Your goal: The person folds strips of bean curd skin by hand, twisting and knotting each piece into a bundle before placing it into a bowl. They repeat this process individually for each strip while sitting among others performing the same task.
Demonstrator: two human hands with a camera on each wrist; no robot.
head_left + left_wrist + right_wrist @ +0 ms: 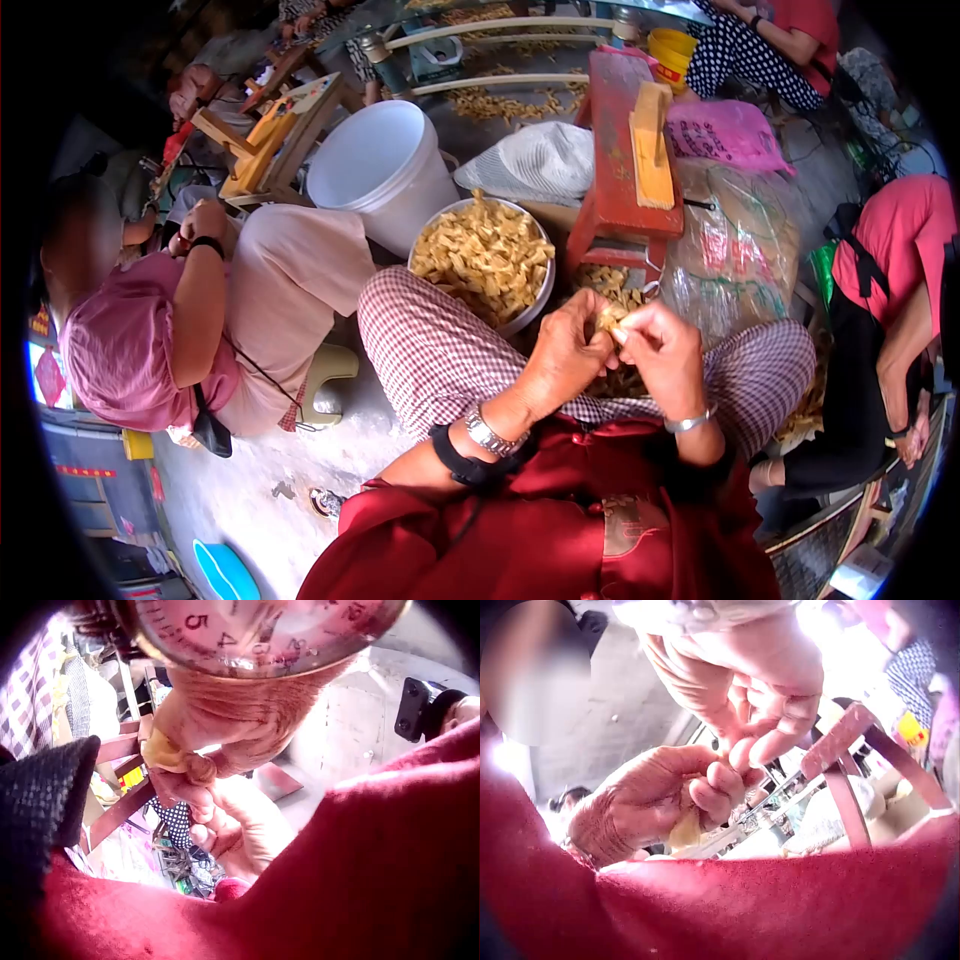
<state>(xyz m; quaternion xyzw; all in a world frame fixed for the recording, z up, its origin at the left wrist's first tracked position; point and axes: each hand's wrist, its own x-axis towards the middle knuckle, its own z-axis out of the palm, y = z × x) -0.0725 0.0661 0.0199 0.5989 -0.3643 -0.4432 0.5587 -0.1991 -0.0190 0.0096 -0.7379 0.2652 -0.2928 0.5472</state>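
While the person's two hands come together above the lap in the head view, the left hand [565, 350] and the right hand [665, 358] meet fingertip to fingertip on a small yellowish piece [607, 319]. It lies between them, pinched by thumb and finger on either side. Beyond the left hand stands a white basin [548, 284] heaped with similar yellowish pieces [480, 250], and just beside it rises a red bench [608, 150] bearing a wooden block [654, 165]. Dark lettering crosses a pink bag [730, 135], and red marks show on a yellow bucket [672, 57]; both are too small to read. The pale patch [635, 527] on the dark red garment [480, 535] carries a design but no legible words.

From the left wrist, a wristwatch [262, 637] fills the top edge, its numerals 5, 4 and 12 readable; no brand can be made out. Below it, the yellowish piece sits against the left hand's fingers, with the right hand's curled fingers touching from underneath.

At the right wrist, the right hand comes from above, its fingertips against the left's. Pale yellow material pokes out below the left hand's curled fingers. Red marks on the yellow bucket remain illegible.
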